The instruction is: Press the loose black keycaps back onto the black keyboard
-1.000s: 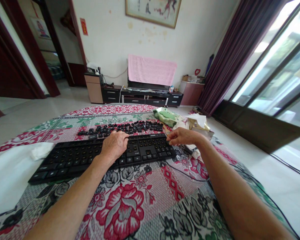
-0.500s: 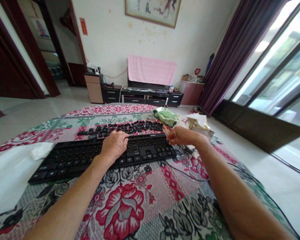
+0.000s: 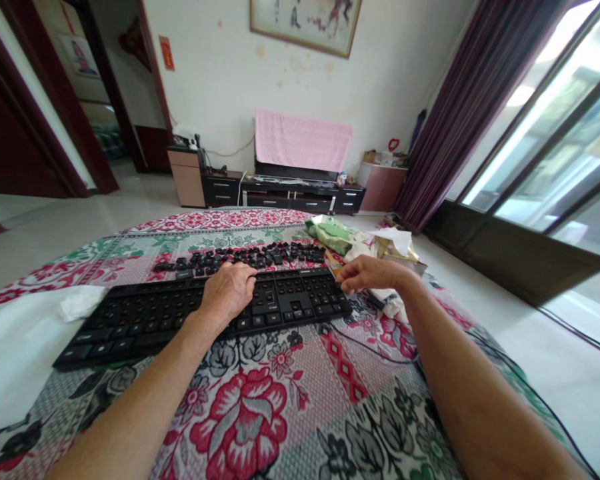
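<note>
A round-edged table (image 3: 290, 373) under a red, green and grey flowered cloth carries everything. At its left lies a white sheet (image 3: 25, 347), touching the keyboard's left end. The keyboard (image 3: 175, 308) lies slantwise across the middle: long, black and mostly stripped of its caps, with small brownish studs showing in dark rows. Along its near edge several black caps, pale-marked, sit in place.

The left hand (image 3: 231, 288) rests over the keyboard, its fingers bent toward the far edge; their tips are hidden, so I cannot tell whether they grip it. The right hand (image 3: 365, 273) is at the right end, fingers drawn narrowly together; whether they pinch anything I cannot tell. A green packet (image 3: 333, 230) lies beyond it. Loose keycaps (image 3: 280, 253) are scattered just past the keyboard's far edge. A slim tan piece (image 3: 333, 261) shows beside the right fingertips.
</note>
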The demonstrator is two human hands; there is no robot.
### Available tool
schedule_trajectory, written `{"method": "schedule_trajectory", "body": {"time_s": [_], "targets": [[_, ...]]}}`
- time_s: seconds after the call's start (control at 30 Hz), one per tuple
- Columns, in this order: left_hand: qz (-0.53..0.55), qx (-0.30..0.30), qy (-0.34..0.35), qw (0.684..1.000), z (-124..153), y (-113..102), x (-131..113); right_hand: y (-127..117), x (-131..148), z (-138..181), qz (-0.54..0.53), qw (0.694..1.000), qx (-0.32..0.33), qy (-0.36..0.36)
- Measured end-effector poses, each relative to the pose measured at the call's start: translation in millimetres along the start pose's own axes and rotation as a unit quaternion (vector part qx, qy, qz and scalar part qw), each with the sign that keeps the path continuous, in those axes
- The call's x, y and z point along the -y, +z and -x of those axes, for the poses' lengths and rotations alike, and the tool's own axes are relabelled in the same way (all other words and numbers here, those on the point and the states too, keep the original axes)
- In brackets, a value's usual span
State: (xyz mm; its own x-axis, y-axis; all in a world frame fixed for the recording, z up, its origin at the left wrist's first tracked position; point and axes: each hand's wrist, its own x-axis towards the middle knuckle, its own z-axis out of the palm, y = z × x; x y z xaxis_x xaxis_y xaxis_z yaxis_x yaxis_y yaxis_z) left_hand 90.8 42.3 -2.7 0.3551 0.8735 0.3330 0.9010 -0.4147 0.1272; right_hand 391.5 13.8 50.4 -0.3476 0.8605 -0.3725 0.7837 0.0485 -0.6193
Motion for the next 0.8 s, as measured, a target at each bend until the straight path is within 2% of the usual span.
{"method": "schedule_trajectory", "body": {"time_s": [0.6,0.8], "targets": [[-0.001,0.002,0.002,1.000,-0.9,-0.1,0.7,0.2,-6.7,0.0,-0.038,0.999,0.006,0.003],[0.006,0.016,0.047,0.999,-3.3,-1.1,4.0,0.6,-7.1,1.4,-0.077,0.997,0.026,0.014]]}}
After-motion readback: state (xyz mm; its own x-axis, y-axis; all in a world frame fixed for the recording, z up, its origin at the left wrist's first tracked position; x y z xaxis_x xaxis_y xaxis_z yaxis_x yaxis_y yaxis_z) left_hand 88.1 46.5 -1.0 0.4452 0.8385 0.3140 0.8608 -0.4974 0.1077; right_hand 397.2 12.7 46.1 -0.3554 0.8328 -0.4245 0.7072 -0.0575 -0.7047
